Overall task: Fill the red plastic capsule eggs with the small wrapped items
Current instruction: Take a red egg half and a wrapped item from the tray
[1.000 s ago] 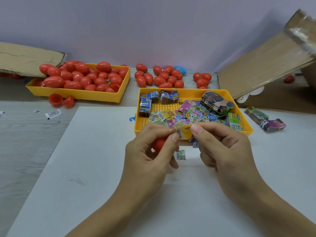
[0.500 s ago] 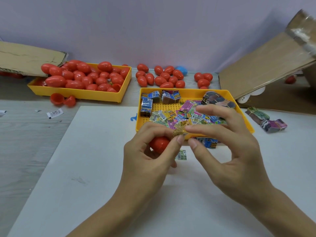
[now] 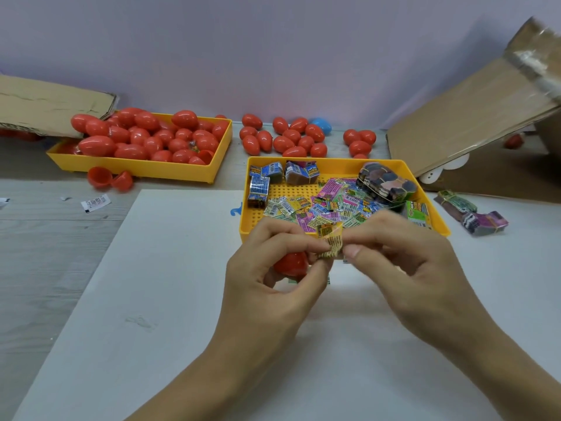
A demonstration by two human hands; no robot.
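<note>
— So, from the left: any writing readable?

— None. A paper slip [image 3: 95, 202] on the surface is too blurred. Then a tray [image 3: 142, 167] piled with eggs [image 3: 145, 138].

— And the hands?

— Left hand [image 3: 267, 278] cups an egg half [image 3: 291, 264], its grip also pinching a yellow packet [image 3: 331, 243]. Right hand [image 3: 409, 268] pinches that packet's other edge.

— Packet print?

— Barcode-like lines, illegible; same for the packets [image 3: 334, 205] in the near tray [image 3: 331, 165].

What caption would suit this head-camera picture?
Both hands, left hand cradling a red egg half, pinch a small wrapped item before a yellow tray of packets.
</note>
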